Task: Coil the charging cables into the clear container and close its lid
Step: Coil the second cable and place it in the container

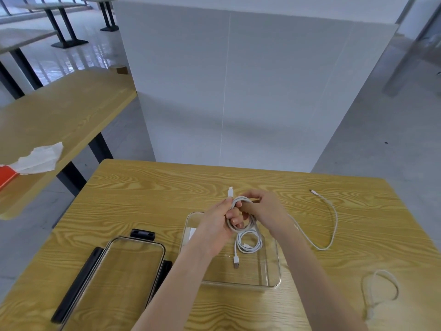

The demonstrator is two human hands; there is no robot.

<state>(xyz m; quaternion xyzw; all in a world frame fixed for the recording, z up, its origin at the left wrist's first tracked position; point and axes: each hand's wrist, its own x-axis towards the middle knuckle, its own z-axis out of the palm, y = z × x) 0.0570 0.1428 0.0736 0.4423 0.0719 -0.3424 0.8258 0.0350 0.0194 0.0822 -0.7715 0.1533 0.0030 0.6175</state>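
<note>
A: What is seen, from the largest thing down?

B: A wood-grain desk (143, 199) is seen, on which everything is laid. The lid (112, 278), clear with black clasps, is placed flat at the left, apart from the clear container (272, 271), which is left uncovered beside it.

A: And the hands?

B: Both are raised over the container's far end. The left hand (219, 218) is curled round a white cable bundle (241, 212); its grip is closed on the loops, and one plug is seen sticking up past the fingers. The right hand (265, 209) is closed on the same bundle from the other side, with a finger passed through the coil.

A: Where are the other cables found?

B: A coiled cable (249, 244) is laid inside the container, its USB plug pointed toward the near wall. A loose cable (331, 220) is stretched in a curve on the desk to the right. A further cable (381, 290), blurred, is looped at the near right corner.
</note>
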